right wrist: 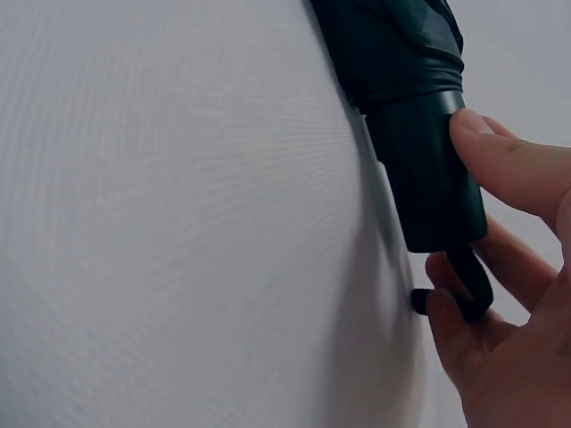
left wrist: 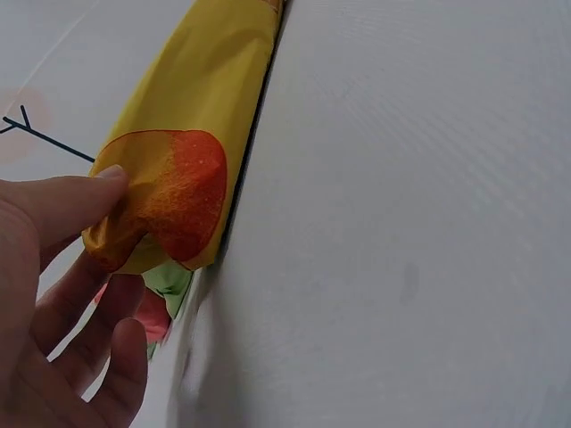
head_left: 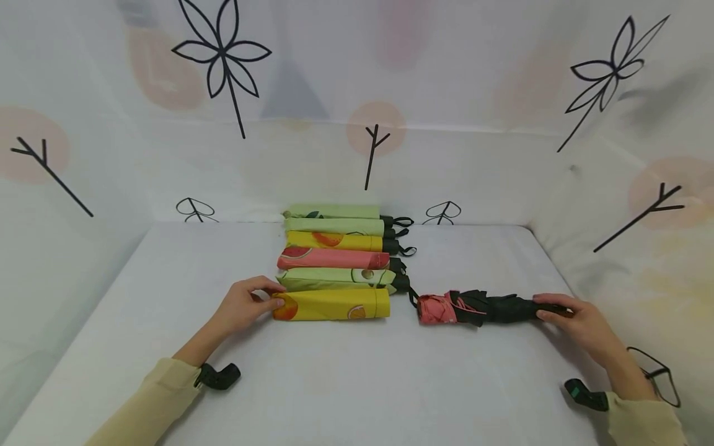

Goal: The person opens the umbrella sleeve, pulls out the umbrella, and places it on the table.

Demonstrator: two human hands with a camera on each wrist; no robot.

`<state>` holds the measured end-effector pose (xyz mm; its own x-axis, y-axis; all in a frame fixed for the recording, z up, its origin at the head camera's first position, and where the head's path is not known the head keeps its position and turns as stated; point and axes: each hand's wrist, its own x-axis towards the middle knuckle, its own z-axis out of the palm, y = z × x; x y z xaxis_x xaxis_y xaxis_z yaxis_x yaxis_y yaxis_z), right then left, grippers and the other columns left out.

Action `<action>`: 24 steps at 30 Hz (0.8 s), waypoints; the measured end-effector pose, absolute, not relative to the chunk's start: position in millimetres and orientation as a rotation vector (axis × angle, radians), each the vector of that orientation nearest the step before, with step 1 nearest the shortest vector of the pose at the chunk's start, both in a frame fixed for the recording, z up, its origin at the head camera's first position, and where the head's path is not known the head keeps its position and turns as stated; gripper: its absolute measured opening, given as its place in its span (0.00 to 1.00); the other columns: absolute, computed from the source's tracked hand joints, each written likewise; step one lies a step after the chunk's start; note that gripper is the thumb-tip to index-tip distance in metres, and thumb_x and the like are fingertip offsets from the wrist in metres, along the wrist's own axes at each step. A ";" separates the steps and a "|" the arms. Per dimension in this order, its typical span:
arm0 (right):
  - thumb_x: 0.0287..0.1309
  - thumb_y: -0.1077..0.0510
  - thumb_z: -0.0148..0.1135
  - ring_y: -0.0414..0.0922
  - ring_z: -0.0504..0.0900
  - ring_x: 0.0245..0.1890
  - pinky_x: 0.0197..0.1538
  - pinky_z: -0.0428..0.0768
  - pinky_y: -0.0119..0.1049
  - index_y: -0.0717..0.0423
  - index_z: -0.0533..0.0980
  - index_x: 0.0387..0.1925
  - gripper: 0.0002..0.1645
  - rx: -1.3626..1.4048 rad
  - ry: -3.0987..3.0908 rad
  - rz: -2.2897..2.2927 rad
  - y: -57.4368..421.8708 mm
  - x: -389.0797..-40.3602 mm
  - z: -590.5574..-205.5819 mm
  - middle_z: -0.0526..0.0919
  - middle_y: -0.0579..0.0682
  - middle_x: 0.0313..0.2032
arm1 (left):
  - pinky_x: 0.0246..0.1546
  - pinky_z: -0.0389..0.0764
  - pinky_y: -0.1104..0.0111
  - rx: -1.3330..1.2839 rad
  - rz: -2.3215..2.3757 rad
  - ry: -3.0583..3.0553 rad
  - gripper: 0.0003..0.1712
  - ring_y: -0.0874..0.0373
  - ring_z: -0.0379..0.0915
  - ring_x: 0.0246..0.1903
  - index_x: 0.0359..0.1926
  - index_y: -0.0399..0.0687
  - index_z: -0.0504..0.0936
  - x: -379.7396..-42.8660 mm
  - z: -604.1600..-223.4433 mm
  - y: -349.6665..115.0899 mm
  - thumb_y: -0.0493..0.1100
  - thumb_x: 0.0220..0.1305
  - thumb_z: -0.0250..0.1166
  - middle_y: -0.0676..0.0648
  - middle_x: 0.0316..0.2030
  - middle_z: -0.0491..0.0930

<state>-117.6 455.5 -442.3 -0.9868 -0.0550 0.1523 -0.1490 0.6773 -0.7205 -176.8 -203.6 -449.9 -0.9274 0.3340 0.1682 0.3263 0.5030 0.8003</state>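
My left hand (head_left: 242, 308) pinches the left end of a yellow umbrella sleeve (head_left: 329, 305) with orange-fruit prints. In the left wrist view, the thumb lies on top of the sleeve (left wrist: 192, 80) and the fingers are beneath it; no handle shows at its right end. To the right lies a folded umbrella (head_left: 474, 308) without a cover, its cloth black and coral-red. My right hand (head_left: 582, 325) holds it by the black handle (right wrist: 428, 169) between thumb and fingers, with the wrist strap (right wrist: 477, 281) hanging against the fingertips.
Behind the yellow sleeve, several covered umbrellas lie in a row with handles to the right: light green avocado (head_left: 334, 279), pink watermelon (head_left: 334, 257), yellow orange-print (head_left: 334, 240) and pale green (head_left: 334, 226). A patterned white cloth (head_left: 474, 167) backs the white table (head_left: 357, 378).
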 end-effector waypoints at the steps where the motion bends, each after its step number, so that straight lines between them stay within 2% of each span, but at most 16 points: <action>1: 0.61 0.59 0.70 0.16 0.66 0.50 0.45 0.67 0.14 0.65 0.80 0.51 0.19 0.162 -2.776 1.181 455.0 -117.3 -441.8 0.76 0.22 0.47 | 0.39 0.80 0.68 0.591 1.444 2.715 0.12 0.57 0.76 0.42 0.46 0.52 0.88 -176.8 -449.6 -203.3 0.44 0.60 0.74 0.56 0.41 0.85; 3: 0.61 0.56 0.70 0.15 0.63 0.50 0.51 0.66 0.23 0.63 0.81 0.52 0.20 0.138 -2.799 1.131 454.0 -116.6 -440.3 0.74 0.22 0.49 | 0.39 0.79 0.69 0.591 1.454 2.708 0.13 0.56 0.75 0.43 0.47 0.51 0.87 -176.4 -448.9 -202.5 0.44 0.60 0.74 0.55 0.41 0.84; 5: 0.62 0.52 0.70 0.15 0.60 0.50 0.59 0.65 0.40 0.61 0.81 0.52 0.22 0.087 -2.825 1.099 452.6 -115.9 -437.7 0.73 0.22 0.49 | 0.39 0.79 0.68 0.590 1.466 2.703 0.15 0.54 0.75 0.43 0.48 0.49 0.87 -175.8 -447.8 -202.1 0.44 0.60 0.74 0.53 0.42 0.84; 7: 0.63 0.49 0.69 0.17 0.59 0.49 0.61 0.60 0.57 0.60 0.80 0.53 0.23 0.034 -2.831 1.105 450.6 -115.1 -434.6 0.75 0.26 0.49 | 0.39 0.79 0.67 0.593 1.478 2.699 0.16 0.51 0.75 0.44 0.49 0.47 0.87 -175.2 -445.5 -202.0 0.43 0.60 0.74 0.51 0.43 0.85; 9: 0.64 0.47 0.67 0.20 0.61 0.50 0.61 0.57 0.64 0.59 0.79 0.54 0.25 -0.011 -2.825 1.111 448.3 -114.3 -430.8 0.76 0.26 0.48 | 0.40 0.79 0.66 0.593 1.476 2.703 0.16 0.51 0.75 0.44 0.50 0.47 0.87 -175.4 -443.7 -202.7 0.43 0.60 0.74 0.49 0.44 0.84; 10: 0.64 0.46 0.66 0.20 0.61 0.51 0.64 0.58 0.57 0.59 0.79 0.54 0.25 -0.030 -2.824 1.101 447.3 -114.1 -429.1 0.76 0.25 0.47 | 0.40 0.79 0.66 0.593 1.463 2.715 0.16 0.51 0.75 0.44 0.50 0.47 0.86 -175.5 -442.4 -203.1 0.43 0.60 0.74 0.49 0.44 0.84; 12: 0.66 0.45 0.65 0.23 0.65 0.50 0.61 0.65 0.40 0.59 0.79 0.55 0.26 -0.069 -2.824 1.084 444.2 -114.0 -425.2 0.76 0.24 0.46 | 0.40 0.79 0.67 0.586 1.441 2.735 0.16 0.52 0.76 0.44 0.50 0.48 0.87 -176.1 -440.2 -204.0 0.44 0.61 0.73 0.49 0.44 0.84; 14: 0.67 0.44 0.63 0.23 0.66 0.48 0.50 0.69 0.25 0.59 0.78 0.56 0.26 -0.088 -2.828 1.063 440.0 -115.2 -421.5 0.74 0.22 0.44 | 0.40 0.79 0.67 0.578 1.425 2.752 0.15 0.54 0.76 0.44 0.49 0.49 0.87 -177.2 -438.6 -205.1 0.46 0.62 0.72 0.50 0.44 0.84; 16: 0.68 0.45 0.62 0.22 0.66 0.46 0.40 0.69 0.19 0.60 0.78 0.57 0.26 -0.091 -2.828 1.073 434.8 -117.2 -418.1 0.75 0.22 0.43 | 0.40 0.79 0.67 0.583 1.424 2.762 0.14 0.54 0.76 0.43 0.49 0.49 0.87 -178.1 -436.2 -206.2 0.46 0.63 0.72 0.51 0.43 0.84; 22: 0.70 0.46 0.60 0.22 0.68 0.45 0.40 0.70 0.20 0.61 0.78 0.56 0.25 -0.027 -2.808 1.113 414.7 -122.8 -409.1 0.77 0.23 0.43 | 0.39 0.79 0.67 0.588 1.435 2.774 0.12 0.57 0.77 0.41 0.48 0.50 0.87 -183.6 -428.3 -209.2 0.46 0.65 0.70 0.54 0.41 0.84; 24: 0.70 0.46 0.59 0.22 0.68 0.45 0.41 0.70 0.22 0.60 0.79 0.56 0.24 0.001 -2.812 1.113 405.6 -125.5 -406.2 0.79 0.29 0.45 | 0.39 0.79 0.67 0.591 1.428 2.789 0.12 0.57 0.76 0.41 0.48 0.49 0.87 -186.3 -424.9 -210.2 0.46 0.65 0.70 0.55 0.41 0.84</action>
<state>-125.5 405.6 -406.2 -0.9931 0.0423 0.1091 -0.0438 0.7302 -0.6818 -186.3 -210.2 -424.9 -0.9302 0.3029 0.2073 0.3452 0.5304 0.7743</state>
